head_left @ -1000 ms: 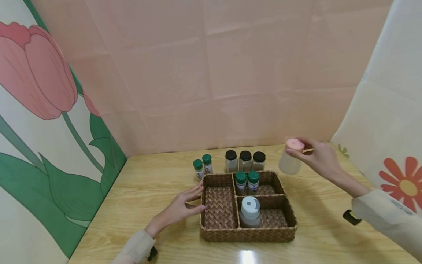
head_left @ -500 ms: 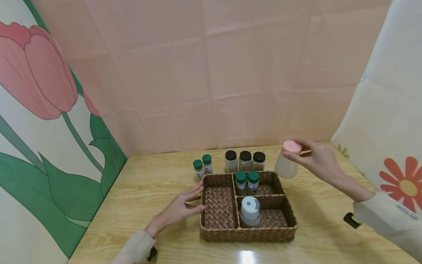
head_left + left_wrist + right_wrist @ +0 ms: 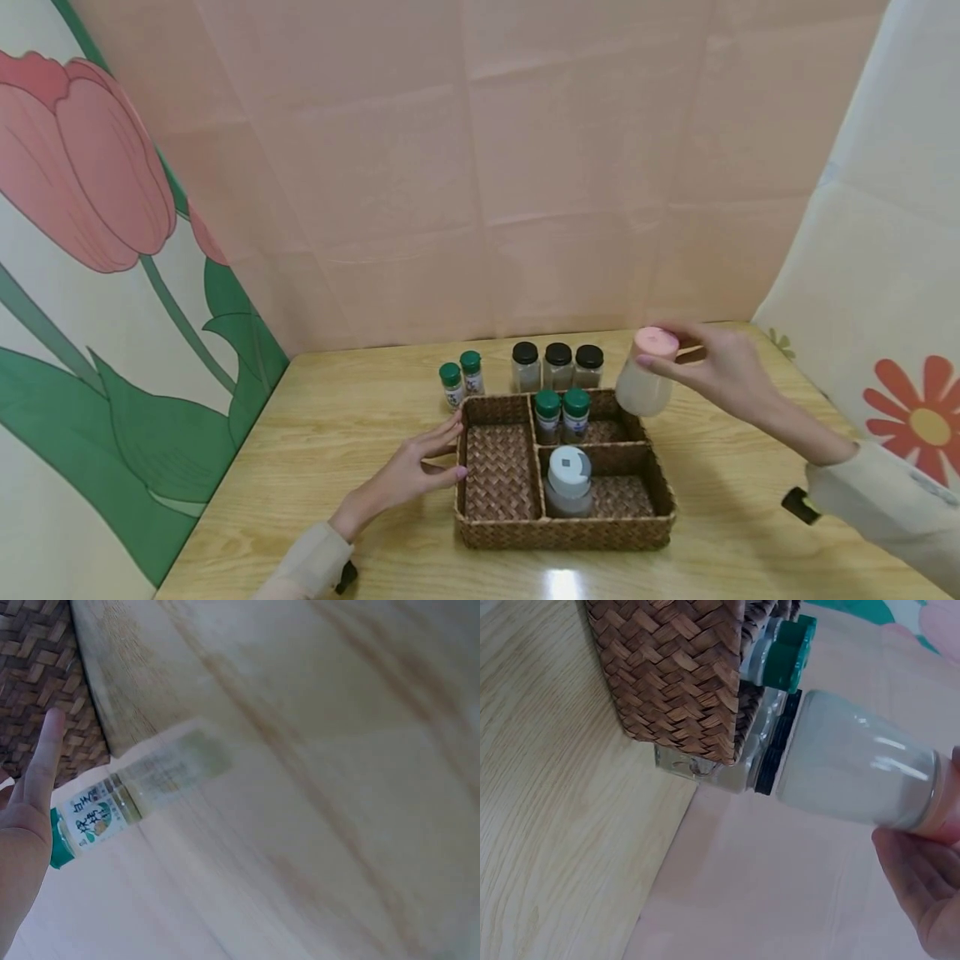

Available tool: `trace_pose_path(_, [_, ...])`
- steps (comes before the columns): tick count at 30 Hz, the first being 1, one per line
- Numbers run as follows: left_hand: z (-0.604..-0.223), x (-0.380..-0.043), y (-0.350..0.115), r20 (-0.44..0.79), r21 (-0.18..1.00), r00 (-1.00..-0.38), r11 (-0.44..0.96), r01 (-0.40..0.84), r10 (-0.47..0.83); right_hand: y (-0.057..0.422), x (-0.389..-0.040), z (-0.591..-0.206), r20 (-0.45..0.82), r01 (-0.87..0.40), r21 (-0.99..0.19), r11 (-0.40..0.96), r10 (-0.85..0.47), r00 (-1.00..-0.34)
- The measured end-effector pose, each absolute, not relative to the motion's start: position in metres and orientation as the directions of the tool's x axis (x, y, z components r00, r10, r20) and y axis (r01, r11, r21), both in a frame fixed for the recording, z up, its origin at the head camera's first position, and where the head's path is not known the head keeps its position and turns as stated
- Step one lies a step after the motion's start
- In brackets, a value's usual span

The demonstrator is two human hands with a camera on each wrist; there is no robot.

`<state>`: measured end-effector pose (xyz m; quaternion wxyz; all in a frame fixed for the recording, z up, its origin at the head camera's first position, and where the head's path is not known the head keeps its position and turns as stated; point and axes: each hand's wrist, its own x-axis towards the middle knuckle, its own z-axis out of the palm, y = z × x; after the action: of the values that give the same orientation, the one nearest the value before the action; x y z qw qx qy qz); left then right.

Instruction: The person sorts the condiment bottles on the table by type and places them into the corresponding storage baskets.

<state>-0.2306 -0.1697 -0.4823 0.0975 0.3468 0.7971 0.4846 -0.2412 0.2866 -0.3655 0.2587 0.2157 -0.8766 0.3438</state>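
Observation:
My right hand pinches the pink lid of a cloudy, flared shaker jar, holding it up at the back right corner of a brown woven basket. In the right wrist view the jar is raised beyond the basket's wall. My left hand touches the basket's left side with fingers extended, the thumb right at the rim. Two green-capped spice bottles stand in the back right compartment. The front right compartment holds a white-capped jar.
Behind the basket stand three black-capped jars. Two more green-capped spice bottles stand at its back left, near my left fingers. The wooden table ends at a pink cloth backdrop.
My right hand has moved the pink-lidded shaker jar left and slightly nearer, toward the basket's back right corner. The left hand and the basket have stayed put.

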Motion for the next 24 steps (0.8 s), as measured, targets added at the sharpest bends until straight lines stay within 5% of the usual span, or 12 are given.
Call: trace_pose_path(24, [-0.482,-0.230,-0.169,0.175,0.848,-0.745,0.286,0.446,0.644,0.280,-0.230,-0.363,0.584,-0.765,-0.444,0.467,-0.497,-0.642])
